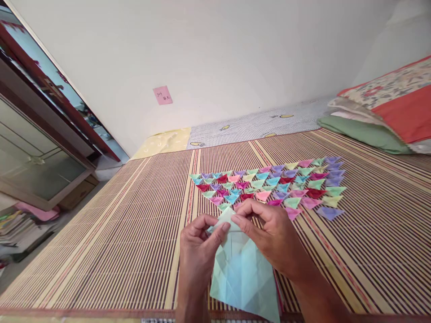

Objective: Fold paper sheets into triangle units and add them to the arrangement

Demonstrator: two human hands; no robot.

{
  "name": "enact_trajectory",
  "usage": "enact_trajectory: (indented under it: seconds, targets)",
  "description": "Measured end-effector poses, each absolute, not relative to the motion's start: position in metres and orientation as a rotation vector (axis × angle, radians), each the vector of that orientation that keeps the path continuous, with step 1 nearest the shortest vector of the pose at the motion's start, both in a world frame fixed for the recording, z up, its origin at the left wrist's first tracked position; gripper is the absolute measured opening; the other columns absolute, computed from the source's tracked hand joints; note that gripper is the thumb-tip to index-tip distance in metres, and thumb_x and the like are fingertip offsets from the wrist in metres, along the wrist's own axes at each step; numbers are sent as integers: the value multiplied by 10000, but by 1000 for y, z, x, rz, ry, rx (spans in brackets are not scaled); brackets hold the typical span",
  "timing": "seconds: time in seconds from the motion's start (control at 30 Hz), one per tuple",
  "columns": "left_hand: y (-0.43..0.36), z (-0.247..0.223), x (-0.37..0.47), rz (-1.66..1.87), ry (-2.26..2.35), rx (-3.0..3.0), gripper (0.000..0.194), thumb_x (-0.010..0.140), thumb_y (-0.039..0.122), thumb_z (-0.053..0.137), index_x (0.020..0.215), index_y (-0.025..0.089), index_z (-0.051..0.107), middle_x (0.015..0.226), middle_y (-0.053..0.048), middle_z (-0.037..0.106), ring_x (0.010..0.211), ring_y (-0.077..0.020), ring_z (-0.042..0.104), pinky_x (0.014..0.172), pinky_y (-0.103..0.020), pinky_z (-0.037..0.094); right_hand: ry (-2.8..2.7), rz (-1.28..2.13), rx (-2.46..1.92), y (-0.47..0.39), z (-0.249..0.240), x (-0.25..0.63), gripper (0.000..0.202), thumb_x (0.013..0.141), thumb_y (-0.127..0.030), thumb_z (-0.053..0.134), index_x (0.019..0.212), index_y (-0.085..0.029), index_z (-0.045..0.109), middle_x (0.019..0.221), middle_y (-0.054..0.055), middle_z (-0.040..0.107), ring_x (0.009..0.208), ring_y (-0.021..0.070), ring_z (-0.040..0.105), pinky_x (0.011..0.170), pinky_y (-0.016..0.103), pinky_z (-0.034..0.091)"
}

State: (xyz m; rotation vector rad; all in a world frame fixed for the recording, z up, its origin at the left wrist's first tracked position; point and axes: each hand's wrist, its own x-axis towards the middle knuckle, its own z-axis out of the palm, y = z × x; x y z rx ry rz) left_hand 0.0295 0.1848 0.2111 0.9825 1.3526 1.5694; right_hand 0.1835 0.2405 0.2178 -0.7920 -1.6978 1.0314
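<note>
A pale green-blue sheet of creased origami paper point(242, 278) is held up between my two hands, its upper end folded to a point. My left hand point(198, 251) pinches the folded end from the left, thumb on top. From the right, my right hand point(269, 233) pinches the same end with thumb and forefinger. Beyond my fingers, several rows of small folded paper pieces point(259, 183) in many colours lie on the striped mat. The fingers hide part of the nearest row. A sliver of something pink shows at the sheet's right edge.
The striped bamboo mat point(134, 224) covers the bed surface. Cushions point(400, 110) and a green folded cloth point(363, 133) lie at the far right. A pink note point(163, 95) is stuck on the wall point(235, 54). At the left are a door point(30, 152) and stacked papers point(20, 226).
</note>
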Motion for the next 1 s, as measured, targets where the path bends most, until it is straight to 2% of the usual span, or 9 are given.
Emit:
enact_trajectory:
  seconds: [0.27, 0.43, 0.7, 0.87, 1.0]
  targets:
    - [185, 209, 35, 1627, 1394, 992, 327, 738, 367, 893, 625, 172, 656, 592, 4, 625, 505, -97, 506, 448, -188, 402, -1693, 931, -832, 238, 218, 182, 208, 923, -280, 652, 727, -216, 636, 708, 7, 675, 670, 163, 619, 614, 287, 497]
    - [186, 209, 38, 1646, 1401, 988, 349, 736, 365, 896, 622, 176, 626, 611, 4, 636, 510, -93, 522, 450, -182, 415, -1681, 926, -840, 238, 219, 181, 218, 907, -265, 658, 698, -211, 621, 655, -14, 630, 606, 141, 572, 569, 272, 462]
    - [186, 208, 43, 1704, 1350, 903, 314, 745, 304, 896, 699, 185, 609, 576, 61, 581, 458, -50, 449, 428, -148, 369, -1627, 925, -863, 239, 216, 178, 223, 898, -260, 669, 689, -217, 604, 653, -16, 622, 595, 140, 562, 558, 270, 464]
    - [186, 211, 45, 1720, 1287, 866, 303, 748, 285, 898, 885, 199, 641, 715, 20, 741, 518, -87, 604, 489, -174, 479, -1615, 915, -870, 237, 217, 177, 223, 900, -268, 662, 693, -216, 597, 665, -13, 627, 578, 134, 550, 538, 268, 452]
    - [186, 210, 43, 1715, 1297, 870, 331, 751, 289, 901, 944, 198, 648, 706, 25, 739, 527, -90, 619, 502, -175, 486, -1610, 932, -869, 236, 216, 177, 241, 904, -277, 658, 683, -213, 589, 661, -13, 613, 570, 128, 531, 531, 265, 441]
